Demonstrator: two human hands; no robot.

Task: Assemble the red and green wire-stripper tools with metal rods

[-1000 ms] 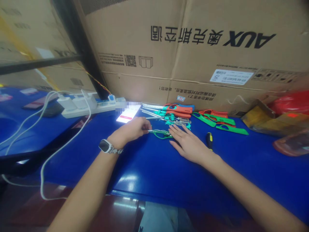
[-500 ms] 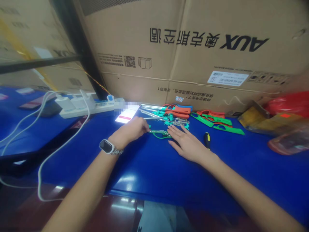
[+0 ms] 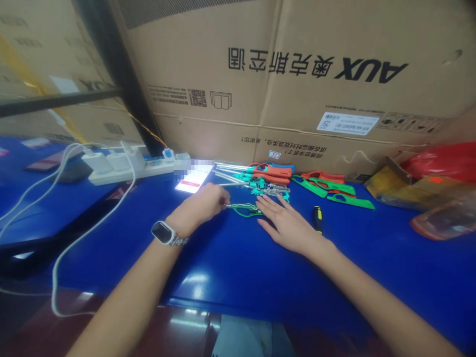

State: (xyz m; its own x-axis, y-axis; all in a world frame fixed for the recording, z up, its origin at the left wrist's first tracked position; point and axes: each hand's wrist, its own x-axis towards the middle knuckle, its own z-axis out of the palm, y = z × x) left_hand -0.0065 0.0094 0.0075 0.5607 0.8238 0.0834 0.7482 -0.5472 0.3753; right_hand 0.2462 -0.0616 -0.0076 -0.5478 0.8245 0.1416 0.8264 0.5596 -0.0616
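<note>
View shifted, green casing (image 3: 247, 215) partly hidden under right hand (image 3: 285, 224)

- Left hand (image 3: 208, 203): one, fingers curled under, thumb and forefinger brought together in a pinch
- Left forearm (image 3: 130, 287): one, bare, slanting back from the pinch
- Right hand (image 3: 285, 225): one, palm down, fingers extended, thumb apart, right of the pinch
- Right forearm (image 3: 372, 287): one, bare, farther right of the pinch
</note>
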